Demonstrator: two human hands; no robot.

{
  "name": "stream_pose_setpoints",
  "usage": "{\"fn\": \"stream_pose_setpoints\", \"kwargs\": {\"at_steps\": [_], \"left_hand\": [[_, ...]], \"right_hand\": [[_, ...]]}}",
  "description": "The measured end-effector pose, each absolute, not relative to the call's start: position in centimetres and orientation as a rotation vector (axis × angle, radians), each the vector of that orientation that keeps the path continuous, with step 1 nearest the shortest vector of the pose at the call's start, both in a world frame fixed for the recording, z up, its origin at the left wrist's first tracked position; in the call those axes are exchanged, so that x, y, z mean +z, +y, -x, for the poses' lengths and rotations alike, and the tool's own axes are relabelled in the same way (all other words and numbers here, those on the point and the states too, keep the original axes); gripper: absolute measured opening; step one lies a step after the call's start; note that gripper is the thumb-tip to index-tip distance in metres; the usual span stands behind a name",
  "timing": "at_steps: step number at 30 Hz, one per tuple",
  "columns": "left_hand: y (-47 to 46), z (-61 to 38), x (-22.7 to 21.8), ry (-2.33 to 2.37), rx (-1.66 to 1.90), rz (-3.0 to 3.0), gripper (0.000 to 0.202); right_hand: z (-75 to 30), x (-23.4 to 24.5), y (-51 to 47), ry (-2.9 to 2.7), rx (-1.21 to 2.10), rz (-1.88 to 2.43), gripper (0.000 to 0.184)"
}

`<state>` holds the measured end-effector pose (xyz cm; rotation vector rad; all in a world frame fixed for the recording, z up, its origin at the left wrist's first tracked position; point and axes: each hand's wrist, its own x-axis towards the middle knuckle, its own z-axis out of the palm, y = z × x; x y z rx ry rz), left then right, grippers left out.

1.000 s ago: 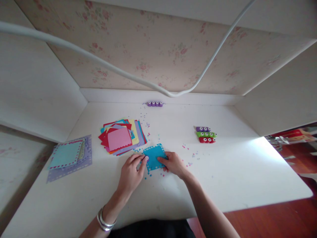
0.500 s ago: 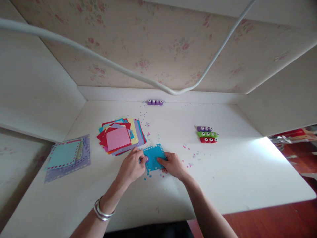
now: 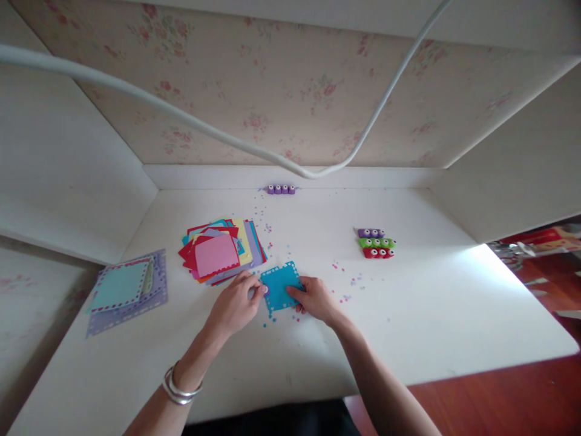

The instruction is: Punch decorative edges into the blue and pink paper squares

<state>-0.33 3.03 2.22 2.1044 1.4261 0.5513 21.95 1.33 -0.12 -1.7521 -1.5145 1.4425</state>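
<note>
A blue paper square [image 3: 281, 283] with a punched dotted border lies flat on the white table [image 3: 408, 303]. My left hand [image 3: 233, 306] is curled at the square's left edge, its fingers closed round a small purple punch [image 3: 265, 290]. My right hand [image 3: 315, 300] grips the square's lower right edge, thumb on top of the paper. A silver bracelet [image 3: 179, 384] sits on my left wrist. Tiny coloured paper dots lie scattered around the square.
A fanned stack of coloured paper squares [image 3: 222, 249] lies just left of the blue one. Finished bordered sheets [image 3: 127, 287] rest at the table's left edge. Purple, green and red punches [image 3: 376, 243] stand at right; a purple punch row [image 3: 281, 189] at the back. A white cable [image 3: 227, 139] hangs overhead.
My left hand has slid a little up along the blue square's left edge. The right hand has kept its hold, and the square has barely moved.
</note>
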Motion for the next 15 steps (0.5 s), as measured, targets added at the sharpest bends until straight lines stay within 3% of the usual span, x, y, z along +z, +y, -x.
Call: {"fn": "stream_pose_setpoints", "kwargs": {"at_steps": [8,11,15], "left_hand": [[1.6,3.6,1.4,1.628,0.647,-2.127,0.026],[0.8,4.1,1.0,1.699,0.585,-2.183,0.032],[0.2,4.0,0.2,1.691,0.594,-2.261,0.032]], "right_hand": [[-23.4,0.5,1.4,-1.53,1.407,1.869,0.022],[-24.3,1.3,1.7,-1.7,1.135,1.963,0.022],[-25.0,2.9,1.5,-1.796,0.578,2.083,0.041]]}}
